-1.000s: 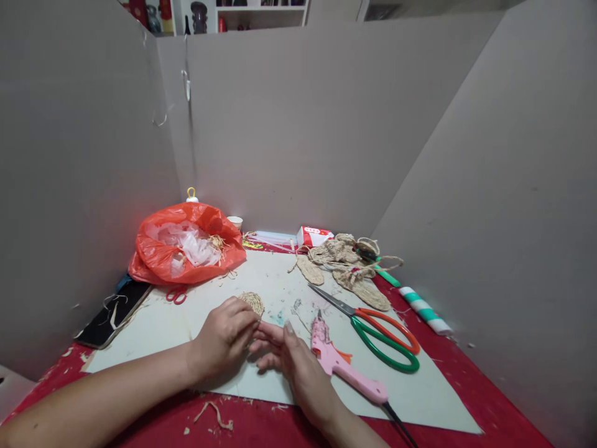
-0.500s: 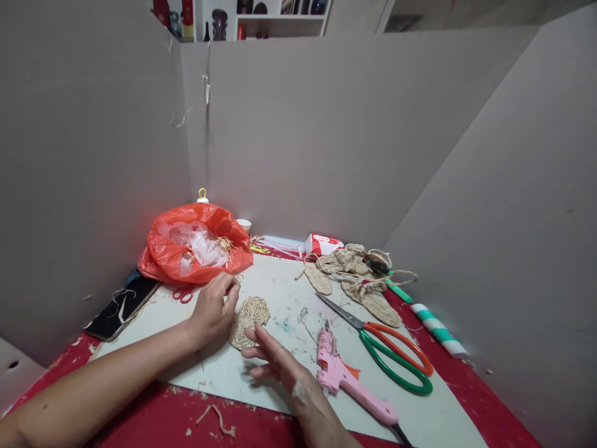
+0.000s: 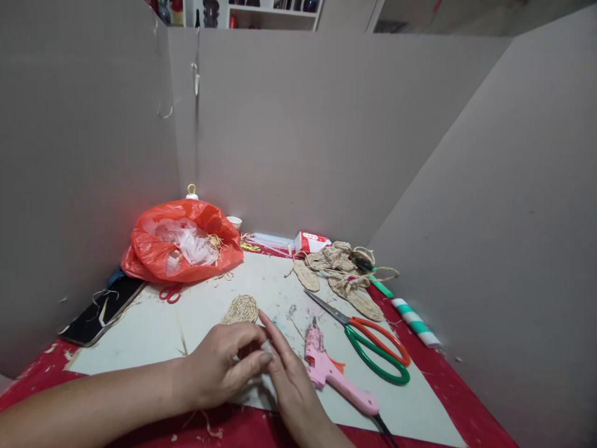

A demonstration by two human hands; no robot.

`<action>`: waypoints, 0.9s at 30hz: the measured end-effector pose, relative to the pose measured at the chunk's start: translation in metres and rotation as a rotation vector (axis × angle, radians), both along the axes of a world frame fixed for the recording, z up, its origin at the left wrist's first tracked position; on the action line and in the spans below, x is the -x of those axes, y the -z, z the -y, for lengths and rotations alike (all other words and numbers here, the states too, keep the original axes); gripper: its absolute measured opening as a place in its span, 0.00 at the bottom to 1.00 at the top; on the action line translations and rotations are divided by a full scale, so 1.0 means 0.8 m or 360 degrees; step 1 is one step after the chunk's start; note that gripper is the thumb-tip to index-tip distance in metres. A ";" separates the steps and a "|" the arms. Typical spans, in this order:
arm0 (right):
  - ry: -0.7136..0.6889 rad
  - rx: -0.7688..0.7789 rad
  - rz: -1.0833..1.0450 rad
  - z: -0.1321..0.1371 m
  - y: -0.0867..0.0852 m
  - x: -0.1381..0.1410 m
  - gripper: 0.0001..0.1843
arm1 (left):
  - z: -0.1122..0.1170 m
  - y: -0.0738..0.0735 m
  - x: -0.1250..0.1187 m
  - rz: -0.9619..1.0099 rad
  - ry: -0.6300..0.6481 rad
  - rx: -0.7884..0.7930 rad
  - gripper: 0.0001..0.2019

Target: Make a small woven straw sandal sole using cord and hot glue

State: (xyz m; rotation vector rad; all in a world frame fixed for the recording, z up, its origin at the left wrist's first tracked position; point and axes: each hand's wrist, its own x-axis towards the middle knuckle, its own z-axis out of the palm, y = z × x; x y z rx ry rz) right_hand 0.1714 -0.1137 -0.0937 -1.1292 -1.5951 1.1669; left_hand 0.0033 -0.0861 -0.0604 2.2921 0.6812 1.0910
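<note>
My left hand (image 3: 224,367) lies near the front of the white board (image 3: 140,330), its thumb and fingers pinched together against the fingers of my right hand (image 3: 284,367). What the pinch holds, if anything, is too small to make out. My right hand's fingers are stretched out flat, pointing up and left. A small woven straw oval (image 3: 240,308) lies on the board just beyond both hands, partly behind my left fingers. A pink glue gun (image 3: 333,373) rests right beside my right hand.
Large scissors with green and orange handles (image 3: 373,342) lie right of the glue gun. An orange plastic bag (image 3: 180,246), a black phone (image 3: 100,311), small red scissors (image 3: 168,292), woven straw pieces (image 3: 347,274) and a striped roll (image 3: 413,318) ring the board. Grey partition walls enclose the table.
My left hand drew back from near the orange bag to the front and pinched against my right fingers. The straw oval stayed on the board.
</note>
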 end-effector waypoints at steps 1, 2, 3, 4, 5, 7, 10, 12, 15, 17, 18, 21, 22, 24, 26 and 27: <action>0.0013 -0.0020 0.0031 0.000 0.001 0.000 0.37 | -0.001 0.000 0.000 -0.0042 0.0012 -0.0044 0.05; 0.0028 -0.0024 0.0047 0.000 0.001 0.001 0.37 | -0.002 -0.001 0.001 -0.0072 0.0036 -0.0083 0.06; 0.0042 -0.0018 0.0050 0.000 0.001 0.001 0.38 | -0.003 -0.002 0.002 -0.0091 0.0061 -0.0118 0.07; 0.0052 -0.0010 0.0043 0.000 0.000 0.002 0.38 | -0.004 -0.002 0.002 -0.0101 0.0080 -0.0149 0.07; 0.0057 -0.0003 0.0034 -0.001 -0.001 0.002 0.38 | -0.005 -0.002 0.003 -0.0105 0.0090 -0.0184 0.07; 0.0056 0.0009 0.0022 -0.001 -0.002 0.004 0.37 | -0.006 0.000 0.002 -0.0113 0.0085 -0.0259 0.07; 0.0098 0.0011 0.0042 -0.002 -0.001 0.005 0.36 | -0.005 0.006 0.000 -0.0148 0.0030 -0.0371 0.08; 0.0125 -0.0023 0.0060 -0.002 0.002 0.005 0.34 | -0.005 0.010 -0.002 -0.0194 -0.0009 -0.0432 0.08; 0.0133 -0.0052 0.0064 -0.002 0.006 0.004 0.33 | -0.005 0.013 -0.002 -0.0265 -0.0045 -0.0448 0.08; 0.0126 -0.0041 0.0050 -0.002 0.007 0.004 0.32 | -0.005 0.015 -0.002 -0.0297 -0.0074 -0.0430 0.07; 0.0122 -0.0038 0.0039 -0.003 0.007 0.004 0.32 | -0.005 0.015 -0.002 -0.0313 -0.0086 -0.0424 0.07; 0.0080 -0.0021 0.0012 -0.002 0.004 0.002 0.31 | -0.006 0.018 -0.004 -0.0375 -0.0102 -0.0391 0.06; 0.0068 -0.0007 0.0004 -0.001 0.003 0.001 0.31 | -0.006 0.019 -0.005 -0.0396 -0.0099 -0.0374 0.06; 0.0036 0.0012 -0.0005 0.001 0.001 0.002 0.31 | -0.007 0.021 -0.005 -0.0419 -0.0109 -0.0340 0.06; -0.0070 -0.0017 -0.0012 0.006 0.002 0.006 0.33 | -0.010 0.022 -0.004 -0.0416 -0.0164 -0.0277 0.05; -0.0146 -0.0048 -0.0014 0.008 0.003 0.010 0.35 | -0.012 0.023 -0.003 -0.0405 -0.0207 -0.0230 0.05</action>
